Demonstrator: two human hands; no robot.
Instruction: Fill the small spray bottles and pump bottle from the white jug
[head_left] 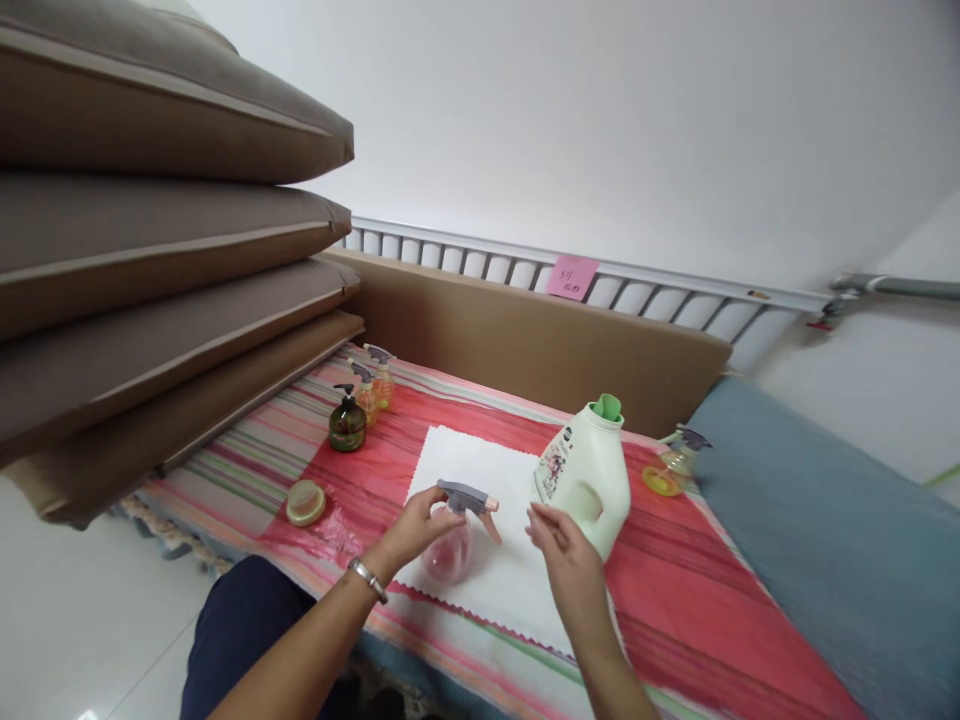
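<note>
A clear pinkish spray bottle (448, 553) with a grey trigger head (466, 496) stands on a white cloth (480, 456). My left hand (421, 522) grips the bottle at its neck, just under the head. To the right, my right hand (556, 538) hovers in front of a pale green jug (609, 470), its fingertips close together; whether anything is between them is too small to tell. The jug stands upright without a cap, and something green (607, 407) sits in its mouth.
A dark green pump bottle (347, 424) and two yellow spray bottles (383, 384) are at the back left, a round lid (305, 503) nearer. Another yellow spray bottle (677, 467) lies right of the jug. Stacked cushions (165, 230) rise at left.
</note>
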